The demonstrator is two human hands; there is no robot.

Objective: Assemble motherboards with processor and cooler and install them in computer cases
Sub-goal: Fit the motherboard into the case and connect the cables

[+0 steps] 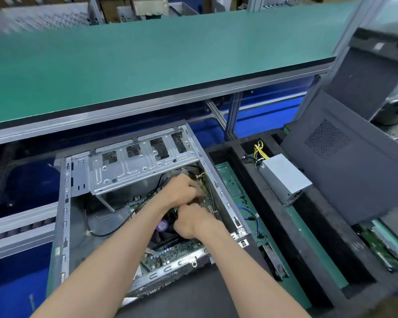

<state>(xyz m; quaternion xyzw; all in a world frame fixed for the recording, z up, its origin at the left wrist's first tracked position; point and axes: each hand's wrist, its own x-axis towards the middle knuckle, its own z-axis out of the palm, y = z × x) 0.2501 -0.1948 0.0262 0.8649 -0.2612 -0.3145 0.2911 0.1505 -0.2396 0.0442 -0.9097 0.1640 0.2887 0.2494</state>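
Observation:
An open silver computer case (pixel 63 226) lies on its side in front of me. A green motherboard (pixel 168 251) sits inside it, with a black cooler (pixel 163 235) bearing a purple sticker partly hidden under my arms. My left hand (pixel 182 189) reaches deep into the case near its far right corner, fingers curled over the board; what they hold is hidden. My right hand (pixel 191 222) is just in front of it, fingers curled down over the cooler area. The two hands touch.
A silver drive cage (pixel 133 166) spans the case's far side. Black foam trays (pixel 283 226) to the right hold a grey power supply (pixel 285 177) with yellow wires, a blue cable (pixel 251 214) and loose screws. A dark side panel (pixel 345 161) leans at right. A green shelf (pixel 147 60) overhangs.

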